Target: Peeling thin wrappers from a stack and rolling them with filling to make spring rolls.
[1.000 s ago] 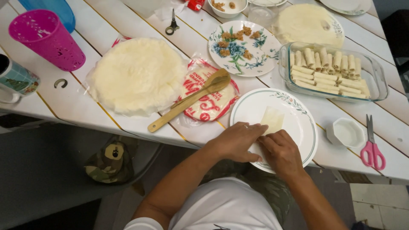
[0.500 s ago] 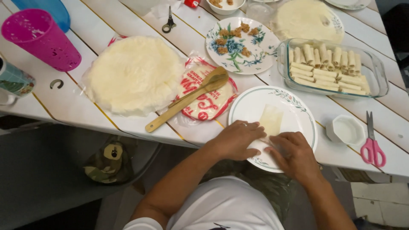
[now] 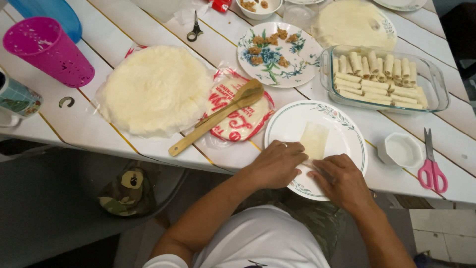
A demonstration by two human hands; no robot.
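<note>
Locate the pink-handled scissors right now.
In the head view, the pink-handled scissors lie on the white slatted table at the far right, beside the small white octagonal dish and below the glass baking dish of rolls.

Both hands on the white plate (image 3: 347, 124): left hand (image 3: 275, 164) and right hand (image 3: 342, 179) pinching the near end of a pale wrapper (image 3: 315, 139). Beyond the plate, a glass dish (image 3: 439, 84) of finished rolls (image 3: 377, 79); right of the plate, pink scissors (image 3: 432, 166).
</note>
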